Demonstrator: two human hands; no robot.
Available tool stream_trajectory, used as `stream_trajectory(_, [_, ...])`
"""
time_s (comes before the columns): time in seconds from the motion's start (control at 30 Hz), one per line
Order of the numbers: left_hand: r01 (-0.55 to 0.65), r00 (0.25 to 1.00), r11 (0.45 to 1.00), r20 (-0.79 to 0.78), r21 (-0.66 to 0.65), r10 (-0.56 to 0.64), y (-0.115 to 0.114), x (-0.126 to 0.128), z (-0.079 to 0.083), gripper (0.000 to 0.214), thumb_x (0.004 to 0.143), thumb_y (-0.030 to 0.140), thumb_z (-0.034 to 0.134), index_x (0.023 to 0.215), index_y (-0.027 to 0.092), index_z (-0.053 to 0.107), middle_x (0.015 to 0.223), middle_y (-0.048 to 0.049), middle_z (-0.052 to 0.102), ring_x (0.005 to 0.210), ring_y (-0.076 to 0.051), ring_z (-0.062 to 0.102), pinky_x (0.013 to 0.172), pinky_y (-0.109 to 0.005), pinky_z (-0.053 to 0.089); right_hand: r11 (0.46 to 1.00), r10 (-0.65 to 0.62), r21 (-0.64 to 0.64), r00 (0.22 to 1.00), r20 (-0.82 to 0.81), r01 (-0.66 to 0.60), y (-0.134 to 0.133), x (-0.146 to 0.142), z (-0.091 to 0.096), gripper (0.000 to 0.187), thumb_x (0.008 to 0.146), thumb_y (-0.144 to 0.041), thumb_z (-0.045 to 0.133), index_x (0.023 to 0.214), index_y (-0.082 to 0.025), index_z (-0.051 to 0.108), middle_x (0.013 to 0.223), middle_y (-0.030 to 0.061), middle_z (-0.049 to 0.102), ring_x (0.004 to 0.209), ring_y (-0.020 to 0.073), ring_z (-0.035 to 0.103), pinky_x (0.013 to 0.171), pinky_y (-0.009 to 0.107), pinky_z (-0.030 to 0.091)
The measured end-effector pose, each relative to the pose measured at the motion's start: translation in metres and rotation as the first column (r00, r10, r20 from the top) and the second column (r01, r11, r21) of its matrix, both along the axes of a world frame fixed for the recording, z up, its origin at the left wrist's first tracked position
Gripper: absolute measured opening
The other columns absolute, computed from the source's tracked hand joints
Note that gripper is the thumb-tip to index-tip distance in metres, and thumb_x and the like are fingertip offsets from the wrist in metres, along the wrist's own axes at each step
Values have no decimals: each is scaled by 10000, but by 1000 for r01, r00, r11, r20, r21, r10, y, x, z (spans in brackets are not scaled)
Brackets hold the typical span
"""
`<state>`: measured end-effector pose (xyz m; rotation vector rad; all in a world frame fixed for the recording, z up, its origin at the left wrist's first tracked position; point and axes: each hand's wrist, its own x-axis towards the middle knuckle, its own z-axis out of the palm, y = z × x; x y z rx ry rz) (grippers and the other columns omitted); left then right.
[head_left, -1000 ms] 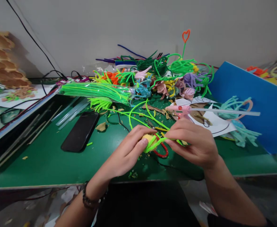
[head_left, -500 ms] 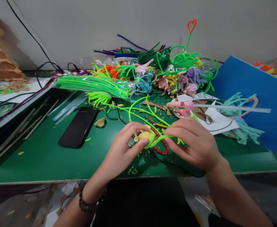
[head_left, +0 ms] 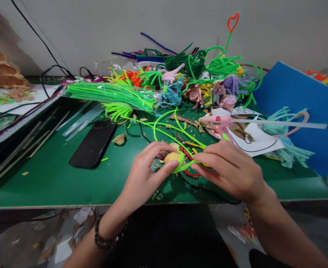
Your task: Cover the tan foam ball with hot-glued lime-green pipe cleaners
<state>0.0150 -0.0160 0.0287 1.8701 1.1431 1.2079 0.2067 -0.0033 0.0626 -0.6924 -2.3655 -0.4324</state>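
Observation:
My left hand pinches a small tan, rounded piece with a bright green pipe cleaner bent around its right side. The pipe cleaner's other part runs to my right hand, whose thumb and fingers are closed on it. Just behind and below the hands lie red-and-yellow-handled pliers, partly hidden. A pink glue gun with a long clear glue stick lies beyond my right hand. Long green pipe cleaners trail across the table behind both hands.
A black phone lies on the green table at left, near clear glue sticks. Bundles of coloured pipe cleaners pile along the wall. A blue board leans at right beside cut white paper.
My right hand has shifted slightly right, drawing the green pipe cleaner with it. My left hand keeps its pinch on the tan piece. The view has tilted a little.

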Motion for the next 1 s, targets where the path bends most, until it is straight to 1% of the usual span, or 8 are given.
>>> stream_trajectory(0.23, [-1,999,1000,36,-17,1,-2,0,-1,94,821,235,559,891,186,598,910,-31,644,808,-133,584,710,-249,481,999,34,-22,999,20,-33,-4,3,1,42,800,-205,607,810,-170,586,685,26,606,624,124,517,598,254,454])
stream_trajectory(0.4, [16,998,999,54,-32,-14,-3,1,-1,99,822,236,558,899,188,598,935,-42,644,819,-138,588,721,-258,486,998,33,47,999,26,-34,-4,4,3,49,782,-164,623,812,-160,584,650,32,599,612,135,504,597,274,450])
stream_trajectory(0.53, [32,998,999,53,-27,-30,-3,1,-2,94,825,238,558,900,190,590,943,-47,639,829,-143,587,733,-260,485,993,25,113,999,38,-29,-1,4,4,31,795,-212,610,788,-189,590,596,3,567,553,130,476,535,269,425])
stream_trajectory(0.67, [50,999,998,16,32,-50,-3,0,-3,96,826,243,570,911,198,579,926,-43,631,859,-155,578,736,-260,478,991,-11,134,999,36,6,2,1,3,65,799,-250,600,752,-206,597,582,-7,559,540,122,463,545,255,424])
stream_trajectory(0.83, [69,997,986,-55,153,-61,-1,-1,-4,129,819,219,587,942,193,559,936,-43,628,966,-162,561,835,-269,456,995,-54,81,997,46,50,4,-3,3,125,796,-260,585,694,-193,611,574,7,542,558,127,466,565,246,424])
stream_trajectory(1.0, [88,990,961,-132,263,-54,-1,0,-6,150,826,230,578,964,180,552,970,-66,614,966,-165,572,842,-276,464,995,-93,47,994,61,90,2,-4,6,154,802,-247,572,664,-192,612,572,7,533,558,126,469,547,238,403])
